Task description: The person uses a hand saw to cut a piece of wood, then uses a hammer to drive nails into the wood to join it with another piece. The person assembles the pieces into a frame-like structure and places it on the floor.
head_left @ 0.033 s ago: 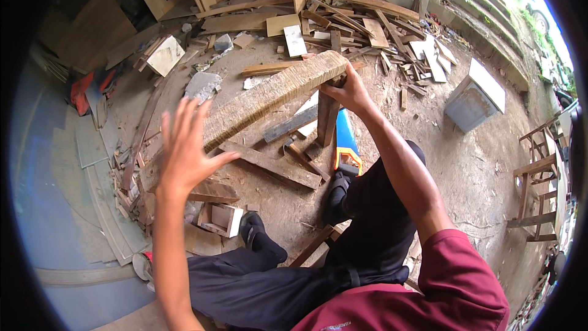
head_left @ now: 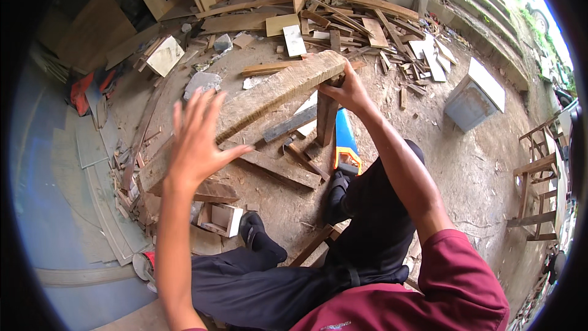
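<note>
A thick, rough wooden beam (head_left: 275, 95) slants in front of me, from lower left up to the upper right. My right hand (head_left: 350, 91) is closed around its far right end, the thumb on the near side. Open and with fingers spread, my left hand (head_left: 199, 141) is raised over the left part of the beam and hides some of it; whether it touches the wood I cannot tell. Under the right end stands an upright wooden post (head_left: 327, 119). A handsaw (head_left: 345, 132) with a blue blade and an orange and black handle is beside that post, close to my foot.
Loose planks (head_left: 282, 168) lie beneath the beam, near a small wooden box (head_left: 222, 217). Scrap wood (head_left: 367, 27) is heaped at the back. A grey block-shaped container (head_left: 474, 98) with a white top stands right, and a wooden frame (head_left: 536, 190) at the far right.
My left hand has shifted slightly up and to the right above the beam, its fingers still spread. The right hand keeps its hold on the beam's end.
</note>
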`<state>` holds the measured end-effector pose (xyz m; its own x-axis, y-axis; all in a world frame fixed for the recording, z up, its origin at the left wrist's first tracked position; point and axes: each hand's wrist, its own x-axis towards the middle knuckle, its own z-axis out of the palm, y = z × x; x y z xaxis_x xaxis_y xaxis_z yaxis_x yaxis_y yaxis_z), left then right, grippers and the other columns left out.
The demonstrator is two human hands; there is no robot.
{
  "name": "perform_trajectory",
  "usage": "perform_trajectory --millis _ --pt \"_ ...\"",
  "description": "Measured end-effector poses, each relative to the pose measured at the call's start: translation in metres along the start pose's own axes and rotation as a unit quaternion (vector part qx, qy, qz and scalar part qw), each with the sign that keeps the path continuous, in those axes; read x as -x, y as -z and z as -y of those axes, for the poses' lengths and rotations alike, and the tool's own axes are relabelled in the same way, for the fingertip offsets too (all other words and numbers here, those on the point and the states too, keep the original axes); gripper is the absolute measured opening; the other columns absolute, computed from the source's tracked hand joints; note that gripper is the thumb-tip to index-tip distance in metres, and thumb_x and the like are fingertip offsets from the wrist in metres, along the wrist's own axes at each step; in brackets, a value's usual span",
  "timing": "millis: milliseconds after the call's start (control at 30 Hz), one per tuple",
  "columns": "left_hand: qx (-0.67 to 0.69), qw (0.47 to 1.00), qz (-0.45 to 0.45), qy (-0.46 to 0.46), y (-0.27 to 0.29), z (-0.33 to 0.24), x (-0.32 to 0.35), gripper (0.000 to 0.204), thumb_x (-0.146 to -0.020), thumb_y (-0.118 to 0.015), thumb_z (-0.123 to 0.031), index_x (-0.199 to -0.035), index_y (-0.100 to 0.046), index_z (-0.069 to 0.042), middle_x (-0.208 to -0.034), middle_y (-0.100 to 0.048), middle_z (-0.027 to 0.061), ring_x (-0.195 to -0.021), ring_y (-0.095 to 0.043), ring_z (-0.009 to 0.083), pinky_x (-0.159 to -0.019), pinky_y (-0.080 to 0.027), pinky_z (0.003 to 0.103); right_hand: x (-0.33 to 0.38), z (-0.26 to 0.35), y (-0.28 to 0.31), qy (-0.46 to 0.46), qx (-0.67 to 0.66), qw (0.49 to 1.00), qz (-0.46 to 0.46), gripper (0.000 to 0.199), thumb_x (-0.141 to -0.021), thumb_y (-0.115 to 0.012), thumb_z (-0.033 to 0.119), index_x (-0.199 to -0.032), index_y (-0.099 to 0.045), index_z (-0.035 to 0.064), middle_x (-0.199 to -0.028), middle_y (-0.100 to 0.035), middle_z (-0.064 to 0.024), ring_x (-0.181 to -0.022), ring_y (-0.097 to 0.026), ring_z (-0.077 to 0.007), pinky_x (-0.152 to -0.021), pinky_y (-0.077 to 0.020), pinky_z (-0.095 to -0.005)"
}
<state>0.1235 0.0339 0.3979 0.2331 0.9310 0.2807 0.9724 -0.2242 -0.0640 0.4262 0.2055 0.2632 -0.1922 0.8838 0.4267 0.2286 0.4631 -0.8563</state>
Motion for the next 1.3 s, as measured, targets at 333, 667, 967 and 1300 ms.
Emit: perform_trajectory --millis 333,667,967,1300 --pt "0.113 0.993 0.0 -0.038 -0.058 -0.075 -0.107 0.067 -0.088 -0.064 -0.049 -0.146 -0.04 -0.025 -0.144 -0.047 0.0088 -0.131 -0.047 0.0318 -0.107 -0.037 0.05 -0.011 0.027 0.011 -0.077 0.091 0.993 0.007 0.069 -0.076 -0.082 0.027 -0.13 -0.049 -0.0002 -0.108 -0.068 -0.0252 -0.104 -0.067 -0.035 -0.088 -0.0539 -0.0401" --pt "0.118 0.992 0.005 -0.047 -0.055 -0.07 -0.1 0.056 -0.092 -0.058 -0.036 -0.143 -0.043 -0.021 -0.141 -0.049 0.0117 -0.129 -0.047 0.0349 -0.105 -0.036 0.049 0.002 0.063 0.016 0.125 0.191 0.974 0.0 0.088 -0.077 -0.077 0.01 -0.149 -0.029 0.0197 -0.124 -0.055 -0.0254 -0.106 -0.061 -0.0415 -0.091 -0.0514 -0.045" --pt "0.245 0.955 -0.141 -0.088 -0.035 -0.039 -0.087 0.048 -0.085 -0.067 -0.019 -0.13 -0.056 -0.006 -0.144 -0.048 0.0165 -0.136 -0.041 0.0348 -0.114 -0.03 0.044 -0.003 0.053 0.007 0.071 0.204 0.976 -0.012 0.068 -0.081 -0.07 0.006 -0.142 -0.044 0.0226 -0.126 -0.054 -0.0216 -0.099 -0.066 -0.0397 -0.088 -0.0551 -0.0462" --pt "-0.003 0.988 -0.119 0.099 -0.011 0.064 0.035 0.06 -0.089 -0.068 -0.041 -0.135 -0.052 -0.006 -0.142 -0.05 0.0154 -0.138 -0.038 0.0336 -0.112 -0.03 0.044 -0.011 0.029 0.019 0.076 0.145 0.985 -0.054 0.062 -0.077 -0.07 0.005 -0.135 -0.055 0.0191 -0.13 -0.061 -0.0153 -0.119 -0.06 -0.0302 -0.098 -0.0498 -0.0382"
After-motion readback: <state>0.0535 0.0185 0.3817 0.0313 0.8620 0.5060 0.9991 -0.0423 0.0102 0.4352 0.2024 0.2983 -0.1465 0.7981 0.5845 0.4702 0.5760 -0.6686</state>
